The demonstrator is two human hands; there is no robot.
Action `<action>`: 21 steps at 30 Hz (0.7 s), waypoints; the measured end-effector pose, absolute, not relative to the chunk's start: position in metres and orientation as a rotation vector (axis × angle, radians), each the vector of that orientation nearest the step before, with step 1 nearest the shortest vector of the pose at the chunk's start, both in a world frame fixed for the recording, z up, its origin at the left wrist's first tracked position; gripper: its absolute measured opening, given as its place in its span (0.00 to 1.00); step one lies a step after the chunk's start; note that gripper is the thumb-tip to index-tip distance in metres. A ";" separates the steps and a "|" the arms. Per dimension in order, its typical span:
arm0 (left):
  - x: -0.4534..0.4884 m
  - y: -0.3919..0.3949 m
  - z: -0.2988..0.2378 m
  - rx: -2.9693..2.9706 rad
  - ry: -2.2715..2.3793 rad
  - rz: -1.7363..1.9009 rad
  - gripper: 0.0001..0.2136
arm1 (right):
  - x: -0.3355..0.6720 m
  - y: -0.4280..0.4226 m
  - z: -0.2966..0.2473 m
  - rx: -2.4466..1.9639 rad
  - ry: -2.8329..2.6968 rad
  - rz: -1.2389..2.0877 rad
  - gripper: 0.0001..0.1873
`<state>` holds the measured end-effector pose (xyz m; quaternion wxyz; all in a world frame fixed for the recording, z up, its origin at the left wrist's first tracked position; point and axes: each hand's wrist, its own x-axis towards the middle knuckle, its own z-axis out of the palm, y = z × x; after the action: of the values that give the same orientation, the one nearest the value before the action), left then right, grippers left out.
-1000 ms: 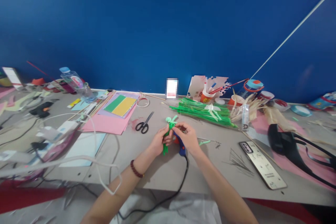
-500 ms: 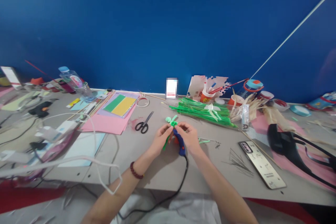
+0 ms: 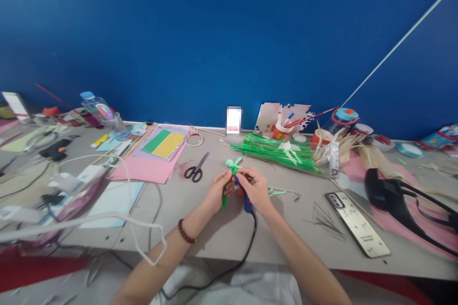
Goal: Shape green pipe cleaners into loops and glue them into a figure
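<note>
My left hand (image 3: 218, 192) is closed around a green stem-like craft piece (image 3: 229, 178) with pale green loops at its top, holding it roughly upright over the grey table (image 3: 214, 228). My right hand (image 3: 255, 188) is closed too, its fingertips pinching at the upper part of the same green piece. Under my right hand lies a blue glue gun (image 3: 246, 202) with a black cord (image 3: 236, 262) running toward me. A bead bracelet (image 3: 185, 231) is on my left wrist.
Black scissors (image 3: 196, 168) lie left of my hands, beside pink and coloured paper sheets (image 3: 157, 155). A bundle of green sticks (image 3: 279, 150) lies behind. A phone (image 3: 358, 224) and a black bag (image 3: 390, 195) are at the right. White cables (image 3: 118, 219) and a water bottle (image 3: 102, 112) are at the left.
The green piece has tilted back toward upright in my left hand, and my right fingertips have shifted slightly on its top. Both hands stay in the same place.
</note>
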<state>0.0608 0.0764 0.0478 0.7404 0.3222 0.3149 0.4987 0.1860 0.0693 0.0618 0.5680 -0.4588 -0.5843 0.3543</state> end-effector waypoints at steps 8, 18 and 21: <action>0.060 0.076 0.051 0.546 0.514 0.960 0.14 | 0.187 0.074 0.051 -1.170 -1.222 0.981 0.08; 0.052 0.081 0.041 0.614 0.427 0.831 0.15 | 0.186 0.074 0.056 -1.081 -1.104 1.203 0.09; 0.056 0.080 0.043 0.722 0.520 0.895 0.17 | 0.187 0.074 0.057 -1.059 -1.120 1.172 0.08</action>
<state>0.0558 0.0795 0.0434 0.8075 0.3373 0.2433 0.4184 0.1870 0.0737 0.0568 0.5668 -0.4506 -0.4765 0.4986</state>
